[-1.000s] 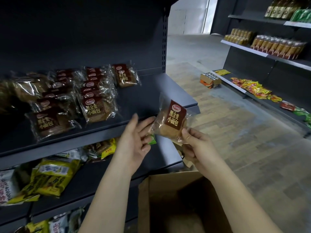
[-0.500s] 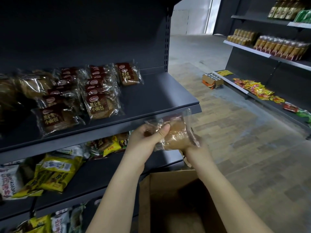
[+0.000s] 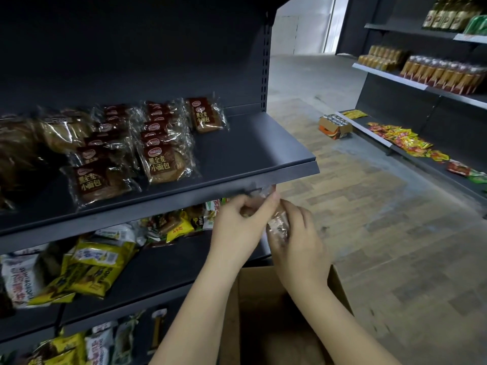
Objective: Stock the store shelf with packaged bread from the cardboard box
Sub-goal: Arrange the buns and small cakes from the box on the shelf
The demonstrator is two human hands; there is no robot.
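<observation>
Just under the shelf [image 3: 250, 151] lip, left hand [image 3: 241, 227] and right hand [image 3: 300, 243] both pinch one pack [image 3: 277, 225] above the box [image 3: 263, 296]; best lift it clear, label up.

Clear-wrapped bread packet [image 3: 277, 226] at centre frame, just below the dark shelf [image 3: 250, 154] edge — brown-labelled packets [image 3: 163, 162] rowed upper left, open cardboard box [image 3: 263, 299] bottom centre.

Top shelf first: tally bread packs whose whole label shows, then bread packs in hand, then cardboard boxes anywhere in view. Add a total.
Shelf packs with whole label showing: 3
Held bread pack, gripped by left hand and right hand: 1
Cardboard boxes, one below the hands, one holding cans by the far shelving: 2
Total: 6
</observation>
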